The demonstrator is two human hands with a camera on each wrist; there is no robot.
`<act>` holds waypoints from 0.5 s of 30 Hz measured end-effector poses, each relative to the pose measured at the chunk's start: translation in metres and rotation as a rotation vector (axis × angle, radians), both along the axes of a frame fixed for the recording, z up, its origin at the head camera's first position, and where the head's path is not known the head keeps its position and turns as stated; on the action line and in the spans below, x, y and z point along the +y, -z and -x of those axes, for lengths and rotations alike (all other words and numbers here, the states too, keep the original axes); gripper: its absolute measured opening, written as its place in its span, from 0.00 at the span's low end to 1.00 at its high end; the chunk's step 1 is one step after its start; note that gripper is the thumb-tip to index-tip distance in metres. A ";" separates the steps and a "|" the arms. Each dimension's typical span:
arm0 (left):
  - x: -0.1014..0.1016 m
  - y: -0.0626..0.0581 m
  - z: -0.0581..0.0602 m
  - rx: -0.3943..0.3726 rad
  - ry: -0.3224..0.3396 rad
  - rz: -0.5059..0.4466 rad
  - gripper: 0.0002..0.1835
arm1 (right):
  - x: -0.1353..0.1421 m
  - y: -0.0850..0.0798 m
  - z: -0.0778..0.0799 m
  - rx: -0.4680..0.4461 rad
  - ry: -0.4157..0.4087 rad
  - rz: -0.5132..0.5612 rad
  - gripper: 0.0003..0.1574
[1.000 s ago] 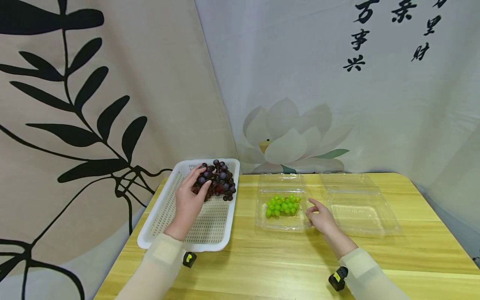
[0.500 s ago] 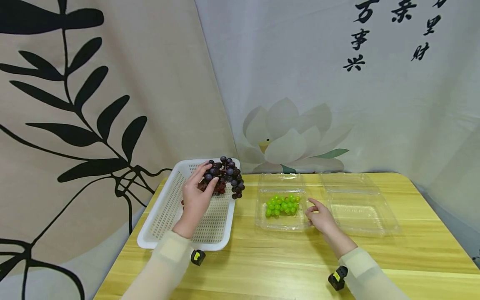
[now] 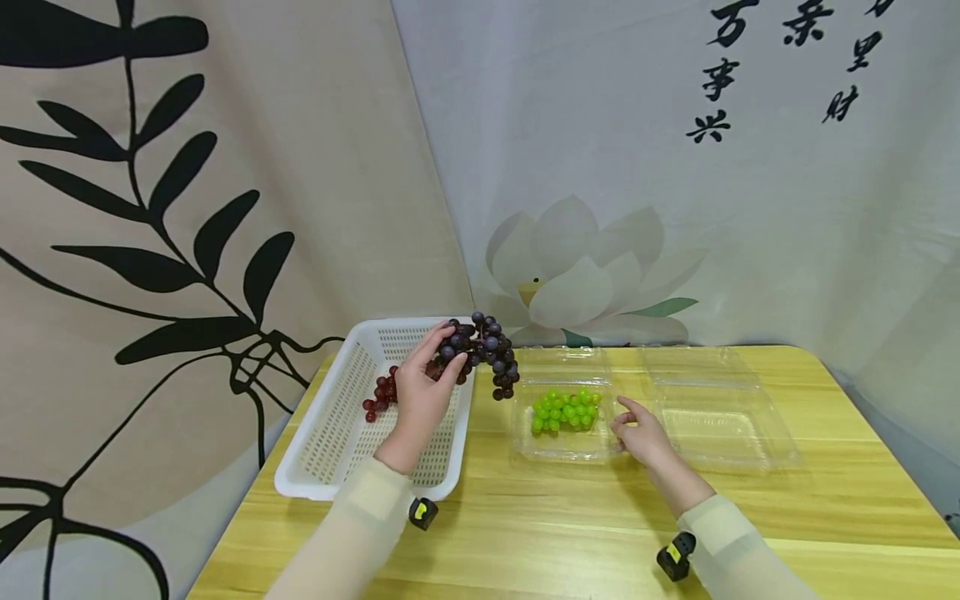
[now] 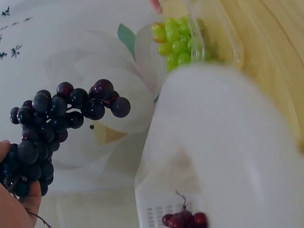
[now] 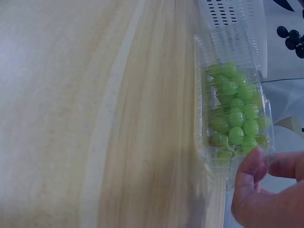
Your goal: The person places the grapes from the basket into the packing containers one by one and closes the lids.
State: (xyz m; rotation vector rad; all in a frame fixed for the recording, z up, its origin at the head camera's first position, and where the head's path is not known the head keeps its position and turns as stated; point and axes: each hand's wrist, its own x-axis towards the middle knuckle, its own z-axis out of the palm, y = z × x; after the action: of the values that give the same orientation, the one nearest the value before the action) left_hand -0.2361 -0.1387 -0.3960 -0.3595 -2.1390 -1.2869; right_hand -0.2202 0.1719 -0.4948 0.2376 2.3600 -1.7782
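My left hand (image 3: 422, 402) grips a bunch of dark purple grapes (image 3: 492, 344) near one end; the rest hangs over the right rim of a white plastic basket (image 3: 453, 467). In the left wrist view, the same grapes (image 4: 45, 123) lie between thumb and fingers. A red grape bunch (image 3: 381, 392) sits in the basket, partly hidden behind my left hand. Green grapes (image 3: 564, 412) rest in a clear plastic box (image 3: 558, 456). Beside its right wall is my right hand (image 3: 643, 435), index finger extended; in the right wrist view its fingertips (image 5: 256, 154) appear to touch the box's end.
A second clear box (image 3: 716, 433) stands with its lid raised, right of my right hand. Everything is on a wooden table (image 3: 525, 533). Behind hangs a printed cloth (image 3: 585, 167) close to the table's back edge.
My left hand has lifted the dark grapes and carried them right, past the basket's rim. The red grapes have come into view in the basket. The right hand stays put.
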 end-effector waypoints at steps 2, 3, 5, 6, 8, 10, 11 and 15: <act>0.005 0.002 0.000 -0.003 0.014 -0.008 0.19 | 0.000 0.000 0.000 0.000 0.000 -0.001 0.35; 0.007 0.002 0.000 -0.005 0.026 -0.016 0.19 | 0.000 0.000 0.001 0.000 0.000 -0.002 0.35; 0.012 0.003 -0.001 -0.017 0.046 -0.027 0.20 | 0.000 0.001 0.001 -0.003 0.003 -0.002 0.35; 0.015 0.003 -0.001 -0.022 0.053 -0.028 0.20 | 0.000 0.001 0.001 -0.003 0.004 -0.001 0.35; 0.019 0.004 -0.002 -0.034 0.069 -0.035 0.20 | 0.000 0.001 0.001 -0.004 0.005 0.000 0.35; 0.023 0.005 -0.002 -0.039 0.075 -0.033 0.20 | 0.000 0.001 0.001 -0.006 0.005 -0.001 0.35; 0.025 0.005 -0.002 -0.041 0.077 -0.030 0.20 | 0.000 0.001 0.000 -0.007 0.004 -0.001 0.35; 0.033 0.007 -0.002 -0.047 0.079 -0.035 0.21 | 0.000 0.001 0.000 -0.010 0.004 -0.001 0.34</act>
State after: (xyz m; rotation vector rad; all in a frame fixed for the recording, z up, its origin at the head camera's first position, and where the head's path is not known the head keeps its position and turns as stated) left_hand -0.2342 -0.1058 -0.4034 -0.4071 -2.1581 -1.3881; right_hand -0.2205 0.1718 -0.4959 0.2509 2.3556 -1.7729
